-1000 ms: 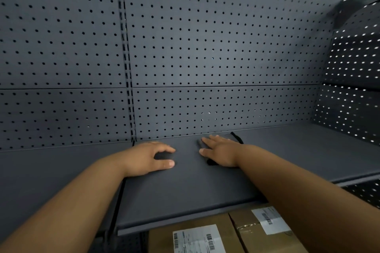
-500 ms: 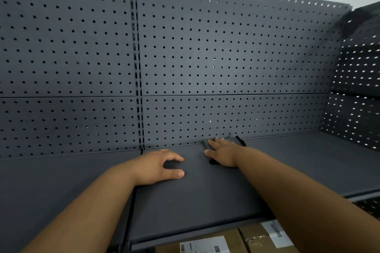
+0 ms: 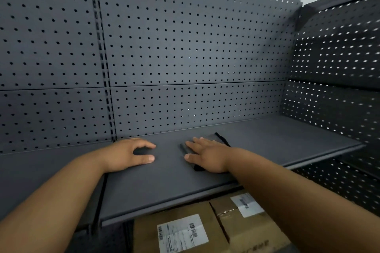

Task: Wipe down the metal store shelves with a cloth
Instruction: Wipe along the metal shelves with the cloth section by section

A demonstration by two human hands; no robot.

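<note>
While pressing the dark cloth (image 3: pixel 214 138) flat near the back edge of the shelf (image 3: pixel 277 139) with the right hand (image 3: pixel 207 155), fingers straight and spread, rests the left hand (image 3: pixel 125 154) just beside, apart from it, fingers loosely arched, gripping nothing.

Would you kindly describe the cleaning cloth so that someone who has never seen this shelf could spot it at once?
Start at the grey metal shelf below the pegboard wall. Near its middle the right hand lies flat on the cloth, a folded pad nearly the shelf's own grey. Its black edging, peeking out beside the hand, sets it apart; the left hand rests on bare metal.
</note>
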